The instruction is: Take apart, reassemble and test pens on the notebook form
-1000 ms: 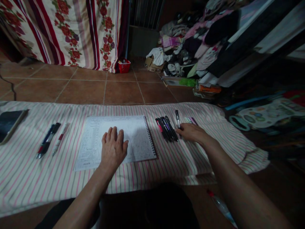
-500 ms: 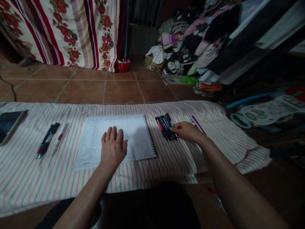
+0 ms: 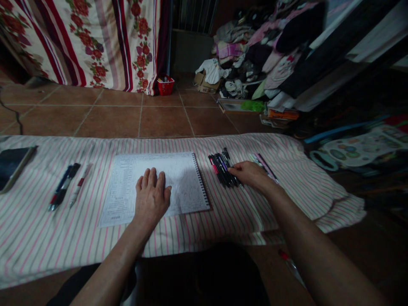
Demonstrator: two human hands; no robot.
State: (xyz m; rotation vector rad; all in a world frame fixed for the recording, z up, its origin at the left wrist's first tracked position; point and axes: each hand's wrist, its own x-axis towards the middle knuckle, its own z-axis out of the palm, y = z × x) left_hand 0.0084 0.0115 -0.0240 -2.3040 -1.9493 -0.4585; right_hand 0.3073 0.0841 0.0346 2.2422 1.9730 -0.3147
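My left hand [image 3: 151, 197] lies flat with fingers spread on a printed sheet in a spiral-bound notebook [image 3: 159, 182], holding nothing. My right hand [image 3: 250, 175] rests with its fingertips on the lower ends of a bunch of several dark pens [image 3: 221, 170]. Just past those fingers lies a slim purple-edged packet [image 3: 263, 165]. Further left on the striped cloth [image 3: 223, 225] lie a dark pen pair [image 3: 63, 187], a white marker pen [image 3: 79, 185] and a dark tablet in a tan case [image 3: 12, 163].
The cloth lies on brown floor tiles [image 3: 164, 121]. Behind stand a floral curtain [image 3: 95, 42], a small red basket [image 3: 165, 86] and a heap of clothes [image 3: 251, 55]. A printed play mat [image 3: 360, 148] lies right, and a red-capped plastic bottle [image 3: 291, 265] lies by my right arm.
My right hand has moved left onto the pen bunch, and the single pen that stood apart beside it has joined the bunch. My left hand has stayed on the notebook.
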